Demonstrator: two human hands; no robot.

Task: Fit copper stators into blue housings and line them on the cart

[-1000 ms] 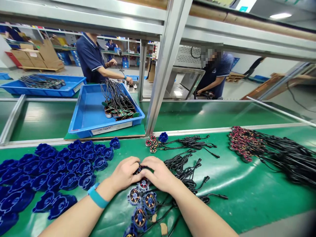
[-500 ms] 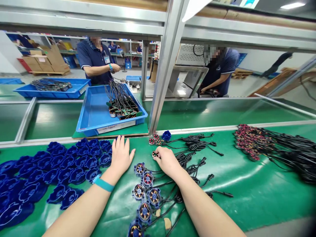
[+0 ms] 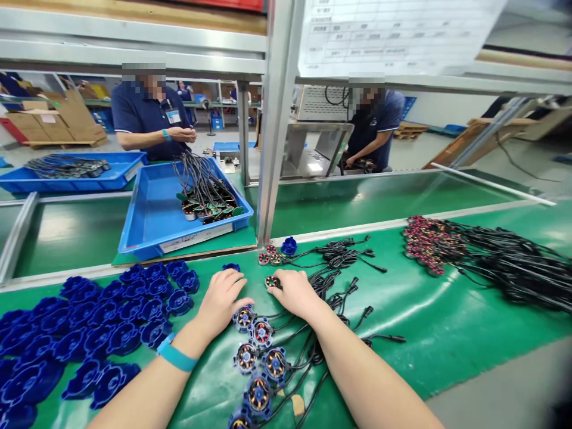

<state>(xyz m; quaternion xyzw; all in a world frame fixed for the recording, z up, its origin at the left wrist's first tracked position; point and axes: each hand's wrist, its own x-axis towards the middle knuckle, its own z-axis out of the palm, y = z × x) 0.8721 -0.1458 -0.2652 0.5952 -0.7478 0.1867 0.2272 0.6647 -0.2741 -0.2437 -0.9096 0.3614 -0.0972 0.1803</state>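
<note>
My left hand [image 3: 222,300], with a teal band at the wrist, is closed on a blue housing [image 3: 231,267] that shows past its fingertips. Between the thumb and fingers of my right hand [image 3: 295,291] is a small round coil part [image 3: 271,282], partly covered by the hand. Below both hands, blue housings with coils inside [image 3: 260,393] form a staggered column, their black cables running right. Just beyond my right hand sit a few loose coil parts [image 3: 263,258] and a single blue housing [image 3: 289,245].
Many blue housings [image 3: 105,314] cover the left of the green table. Coil parts with black cables [image 3: 435,244] are heaped at right. A blue tray [image 3: 147,202] stands beyond, near a metal post [image 3: 272,137]. Two people [image 3: 149,113] work across.
My left hand has drawn a blue housing away from the group at left, toward my right hand. The right hand still holds the coil part. The whole view has shifted.
</note>
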